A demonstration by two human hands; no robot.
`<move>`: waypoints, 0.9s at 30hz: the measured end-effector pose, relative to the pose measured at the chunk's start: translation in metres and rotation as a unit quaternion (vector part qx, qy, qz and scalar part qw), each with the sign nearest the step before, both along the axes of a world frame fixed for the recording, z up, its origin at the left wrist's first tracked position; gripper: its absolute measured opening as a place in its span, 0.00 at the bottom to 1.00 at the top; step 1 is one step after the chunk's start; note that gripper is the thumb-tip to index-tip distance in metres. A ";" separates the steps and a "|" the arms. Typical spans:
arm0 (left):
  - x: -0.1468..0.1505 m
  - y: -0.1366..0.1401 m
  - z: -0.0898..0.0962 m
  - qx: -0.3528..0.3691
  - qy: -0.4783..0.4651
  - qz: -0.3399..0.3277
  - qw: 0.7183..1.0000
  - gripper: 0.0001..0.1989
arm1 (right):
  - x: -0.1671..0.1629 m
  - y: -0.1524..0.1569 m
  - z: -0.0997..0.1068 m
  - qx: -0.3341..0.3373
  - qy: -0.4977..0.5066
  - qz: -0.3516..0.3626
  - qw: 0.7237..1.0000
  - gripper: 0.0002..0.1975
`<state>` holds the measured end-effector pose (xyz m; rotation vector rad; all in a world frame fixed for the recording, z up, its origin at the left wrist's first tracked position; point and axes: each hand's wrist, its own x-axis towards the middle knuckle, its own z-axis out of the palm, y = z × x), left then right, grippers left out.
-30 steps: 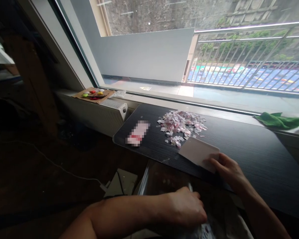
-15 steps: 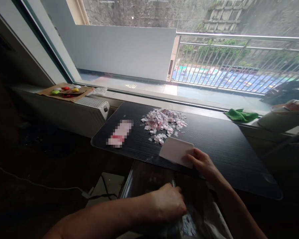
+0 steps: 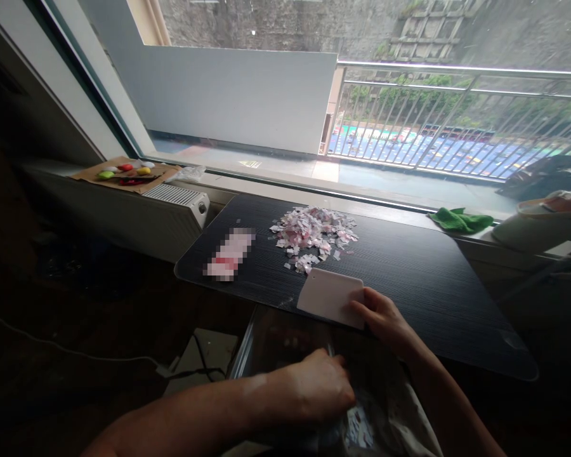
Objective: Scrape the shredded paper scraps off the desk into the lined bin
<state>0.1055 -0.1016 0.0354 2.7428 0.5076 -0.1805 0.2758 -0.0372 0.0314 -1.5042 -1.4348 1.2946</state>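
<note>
My right hand [image 3: 380,314] pinches the right end of a flat white plastic scraper [image 3: 329,293] with a small hole near one corner. The scraper lies low at the near edge of a dark tabletop [image 3: 409,273]. Just beyond it is a heap of small white and pink paper scraps [image 3: 311,231]. Below the table edge, my left hand [image 3: 321,387] is closed, and its fingertips and whatever they grip are hidden. Close beside it is dark, see-through plastic [image 3: 285,339]. More pale scraps [image 3: 359,426] show beneath that hand.
A blurred pink-and-red item [image 3: 229,255] lies on the table's left. Along the window stand a white heater [image 3: 178,200], cardboard [image 3: 88,174] with coloured lumps, a green cloth [image 3: 461,220] and a pale container [image 3: 523,225]. A white cable [image 3: 76,352] runs at lower left.
My right hand has drawn the scraper slightly toward me and to the left, away from the heap. My left hand has hardly moved.
</note>
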 end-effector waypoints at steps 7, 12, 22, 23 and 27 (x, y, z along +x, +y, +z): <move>-0.003 -0.001 0.000 0.000 0.006 -0.001 1.000 0.03 | -0.001 -0.006 0.013 0.020 -0.060 0.013 0.998 0.10; 0.000 -0.002 -0.001 0.012 0.021 -0.016 1.000 0.05 | 0.001 -0.006 0.018 0.026 -0.048 -0.008 0.998 0.10; 0.012 0.008 -0.007 -0.018 0.066 -0.060 0.996 0.05 | 0.008 -0.009 0.016 0.044 -0.085 -0.027 0.995 0.09; 0.014 0.010 -0.007 -0.022 0.070 -0.060 0.996 0.05 | 0.010 -0.009 0.015 0.050 -0.091 -0.029 0.994 0.09; 0.015 0.014 -0.006 -0.032 0.093 -0.062 0.993 0.04 | 0.018 -0.006 0.008 0.063 -0.079 -0.045 0.994 0.10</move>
